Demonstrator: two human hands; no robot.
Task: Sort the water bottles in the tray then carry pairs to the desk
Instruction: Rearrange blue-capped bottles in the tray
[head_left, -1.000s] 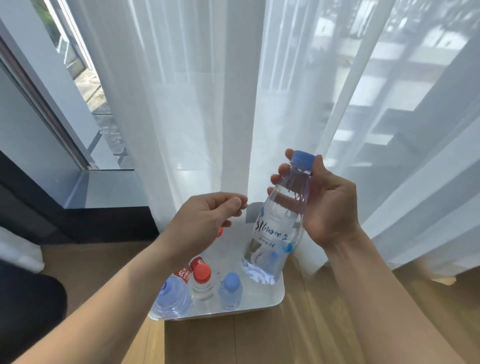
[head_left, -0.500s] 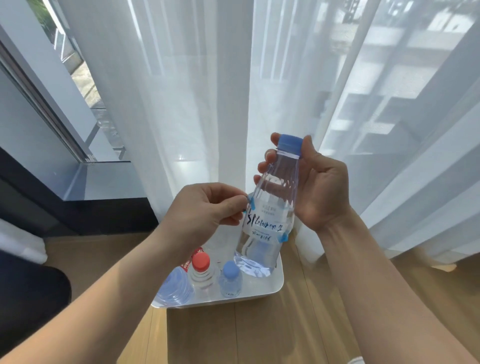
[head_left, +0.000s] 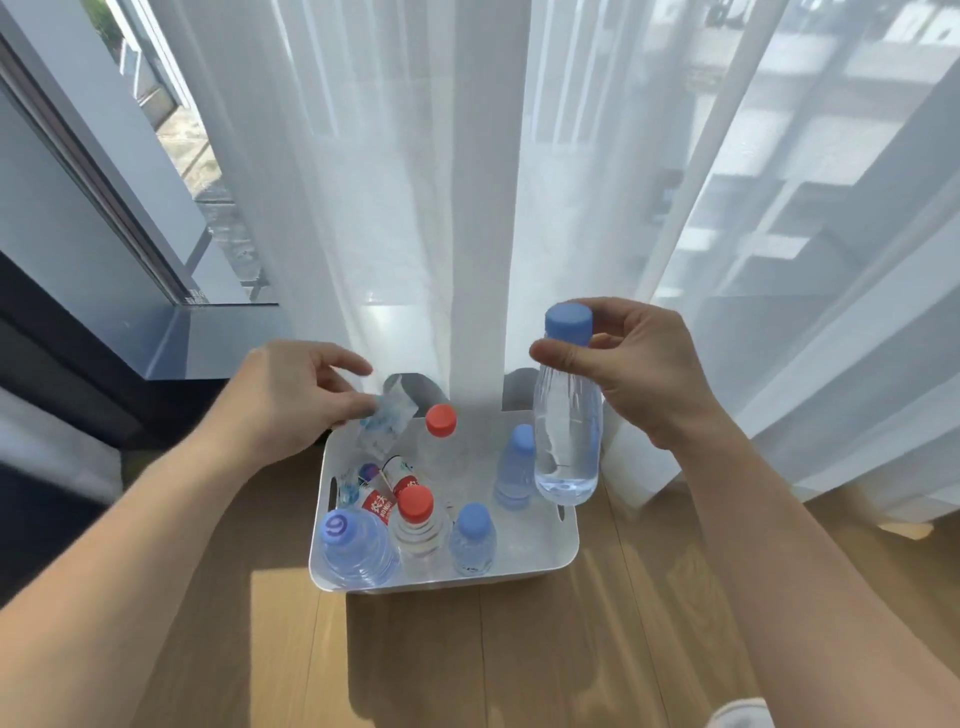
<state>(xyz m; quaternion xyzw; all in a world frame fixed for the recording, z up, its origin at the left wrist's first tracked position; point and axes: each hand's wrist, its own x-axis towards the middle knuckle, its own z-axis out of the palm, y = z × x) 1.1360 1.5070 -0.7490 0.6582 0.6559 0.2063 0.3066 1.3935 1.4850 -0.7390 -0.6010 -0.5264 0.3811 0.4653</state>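
Observation:
A white tray (head_left: 519, 576) stands on the wooden floor by the curtain and holds several water bottles. Among them are a red-capped bottle (head_left: 415, 512), another red-capped one (head_left: 440, 421) behind it, a small blue-capped bottle (head_left: 472, 535) and a wide bottle with a purple cap (head_left: 348, 545). My right hand (head_left: 649, 374) grips a clear blue-capped bottle (head_left: 569, 441) by its neck, upright over the tray's right side; the bottle bears no label. My left hand (head_left: 291, 400) pinches a clear plastic label (head_left: 387, 423) above the tray's back left corner.
Sheer white curtains (head_left: 467, 208) hang right behind the tray and touch its far side. A dark window sill (head_left: 208, 343) and frame run at the left. Wooden floor (head_left: 519, 665) spreads in front of the tray.
The printed label is off the held bottle and sits in my left hand, which has moved left. The bottle has come upright over the tray. The view has tilted down.

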